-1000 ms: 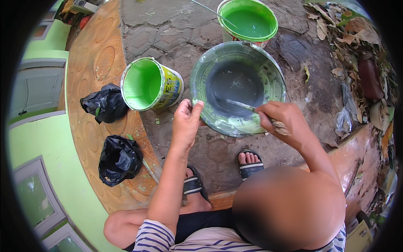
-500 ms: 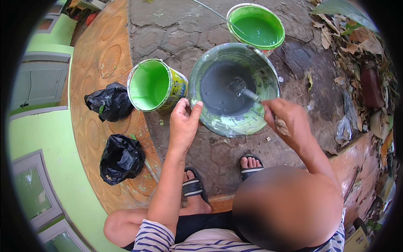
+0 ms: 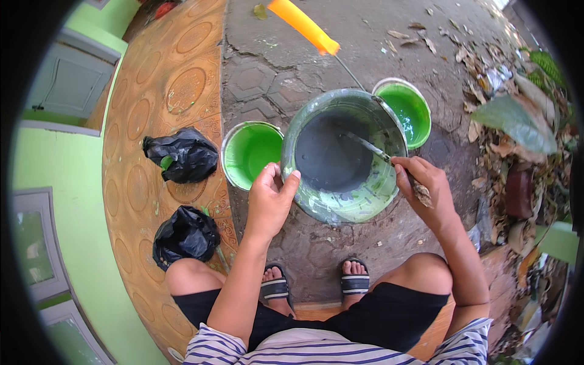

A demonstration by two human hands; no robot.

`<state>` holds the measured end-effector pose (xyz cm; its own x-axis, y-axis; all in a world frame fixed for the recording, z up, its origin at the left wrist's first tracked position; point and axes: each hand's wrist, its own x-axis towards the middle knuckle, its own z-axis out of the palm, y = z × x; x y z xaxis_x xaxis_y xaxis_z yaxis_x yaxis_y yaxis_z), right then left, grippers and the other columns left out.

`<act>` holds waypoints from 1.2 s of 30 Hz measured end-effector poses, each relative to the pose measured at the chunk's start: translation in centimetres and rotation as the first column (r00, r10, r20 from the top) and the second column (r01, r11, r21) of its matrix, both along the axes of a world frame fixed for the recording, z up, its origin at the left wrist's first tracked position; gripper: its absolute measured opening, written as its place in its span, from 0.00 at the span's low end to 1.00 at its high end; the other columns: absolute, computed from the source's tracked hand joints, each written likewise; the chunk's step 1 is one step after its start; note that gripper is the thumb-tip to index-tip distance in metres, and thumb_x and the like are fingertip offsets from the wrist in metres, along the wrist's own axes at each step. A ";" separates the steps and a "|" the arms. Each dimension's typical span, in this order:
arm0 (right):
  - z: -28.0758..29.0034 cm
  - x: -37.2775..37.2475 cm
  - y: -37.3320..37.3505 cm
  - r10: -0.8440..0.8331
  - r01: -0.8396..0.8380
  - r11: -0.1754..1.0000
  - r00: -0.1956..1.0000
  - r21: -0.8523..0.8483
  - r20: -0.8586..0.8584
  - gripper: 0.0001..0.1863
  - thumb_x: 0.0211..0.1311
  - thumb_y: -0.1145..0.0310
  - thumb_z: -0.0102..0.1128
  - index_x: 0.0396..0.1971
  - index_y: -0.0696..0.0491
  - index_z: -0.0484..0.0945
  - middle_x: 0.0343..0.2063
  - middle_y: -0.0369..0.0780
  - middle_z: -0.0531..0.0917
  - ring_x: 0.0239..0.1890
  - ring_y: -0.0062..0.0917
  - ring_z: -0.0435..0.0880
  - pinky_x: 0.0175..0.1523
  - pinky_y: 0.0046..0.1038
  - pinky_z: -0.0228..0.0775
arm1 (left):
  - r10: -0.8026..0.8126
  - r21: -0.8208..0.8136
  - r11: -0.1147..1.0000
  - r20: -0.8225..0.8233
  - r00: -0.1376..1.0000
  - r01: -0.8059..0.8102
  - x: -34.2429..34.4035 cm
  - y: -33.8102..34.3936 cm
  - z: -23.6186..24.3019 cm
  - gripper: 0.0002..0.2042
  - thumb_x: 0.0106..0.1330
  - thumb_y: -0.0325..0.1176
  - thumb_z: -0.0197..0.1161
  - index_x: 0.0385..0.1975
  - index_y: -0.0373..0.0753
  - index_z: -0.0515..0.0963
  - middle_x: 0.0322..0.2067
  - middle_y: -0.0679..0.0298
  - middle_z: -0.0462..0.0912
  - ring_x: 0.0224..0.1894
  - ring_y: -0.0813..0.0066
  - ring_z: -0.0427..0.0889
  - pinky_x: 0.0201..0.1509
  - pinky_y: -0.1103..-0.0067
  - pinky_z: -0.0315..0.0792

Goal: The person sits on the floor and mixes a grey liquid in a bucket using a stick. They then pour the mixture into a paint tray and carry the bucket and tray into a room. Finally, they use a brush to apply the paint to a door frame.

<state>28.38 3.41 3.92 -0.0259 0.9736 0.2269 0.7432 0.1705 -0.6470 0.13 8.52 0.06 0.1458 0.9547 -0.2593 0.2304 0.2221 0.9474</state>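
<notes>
Left hand [image 3: 269, 198] grips the bucket [image 3: 340, 207] rim beside it.

A large round bucket [image 3: 344, 158] stands upright on the paved ground just ahead of the person's feet. Its inside is dark grey at the bottom, and its wall and rim are smeared with pale green paint, thickest on the near side. The left hand [image 3: 271, 198] grips the near left rim, fingers [image 3: 291, 182] hooked over the edge. The right hand [image 3: 426, 185] holds a thin paint-caked stirring stick [image 3: 371, 147] at the right rim, slanting down into the bucket toward its middle.
</notes>
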 end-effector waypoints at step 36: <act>63.6 -36.4 -2.7 0.893 -0.882 0.444 0.451 -0.162 -0.009 0.07 0.55 0.70 0.65 0.32 0.54 0.78 0.23 0.46 0.81 0.24 0.42 0.83 0.31 0.35 0.75 | 0.970 -0.134 0.226 0.120 0.211 -0.965 -22.3 -29.2 58.4 0.13 0.65 0.37 0.66 0.31 0.33 0.74 0.22 0.67 0.76 0.24 0.84 0.72 0.26 0.81 0.66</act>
